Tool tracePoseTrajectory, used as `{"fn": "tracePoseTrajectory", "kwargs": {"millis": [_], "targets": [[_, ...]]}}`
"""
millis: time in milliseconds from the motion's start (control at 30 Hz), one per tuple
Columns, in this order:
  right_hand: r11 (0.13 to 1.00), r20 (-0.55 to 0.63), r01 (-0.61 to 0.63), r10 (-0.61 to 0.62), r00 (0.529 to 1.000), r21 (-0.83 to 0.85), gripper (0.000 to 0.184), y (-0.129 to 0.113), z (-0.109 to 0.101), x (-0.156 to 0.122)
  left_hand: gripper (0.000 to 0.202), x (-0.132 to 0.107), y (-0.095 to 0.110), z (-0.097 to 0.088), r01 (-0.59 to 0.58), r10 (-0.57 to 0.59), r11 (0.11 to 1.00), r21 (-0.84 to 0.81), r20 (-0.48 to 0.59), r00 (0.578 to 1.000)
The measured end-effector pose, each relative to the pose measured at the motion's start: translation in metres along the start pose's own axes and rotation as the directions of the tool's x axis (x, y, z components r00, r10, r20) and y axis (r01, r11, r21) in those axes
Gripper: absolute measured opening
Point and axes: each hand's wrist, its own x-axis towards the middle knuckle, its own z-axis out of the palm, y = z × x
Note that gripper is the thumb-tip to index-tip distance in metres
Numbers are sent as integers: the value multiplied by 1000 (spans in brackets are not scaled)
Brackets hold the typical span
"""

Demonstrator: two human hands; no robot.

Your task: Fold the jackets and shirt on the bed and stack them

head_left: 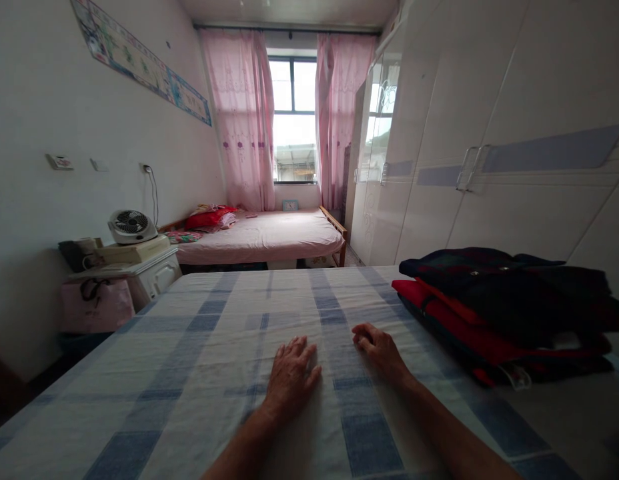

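My left hand (pixel 291 375) lies flat on a blue-and-white checked bedsheet (pixel 199 353), fingers stretched out, holding nothing. My right hand (pixel 378 350) rests on the sheet just to its right, fingers loosely curled downward against the fabric, nothing in it. A stack of folded clothes (pixel 504 310), dark navy on top and red beneath, sits on the bed to the right of my right hand, a short gap away.
A white wardrobe (pixel 489 133) runs along the right wall. A second bed with a pink sheet (pixel 262 237) stands under the window with pink curtains. At left a white nightstand (pixel 149 273) carries a small fan (pixel 132 225); a pink bag (pixel 97 303) hangs beside it.
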Motion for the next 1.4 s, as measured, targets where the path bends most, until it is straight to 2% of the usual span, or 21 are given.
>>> {"fn": "tracePoseTrajectory", "kwargs": {"millis": [333,1400], "targets": [[999,10,19,-20,1000,25,24,7,2,2,46,0,2,-2,-4,4,1000,12,-2,1000],[1000,43,-5,4,999,11,27,4,-2,5,46,-1,3,-3,12,-14,999,45,31,999]]}}
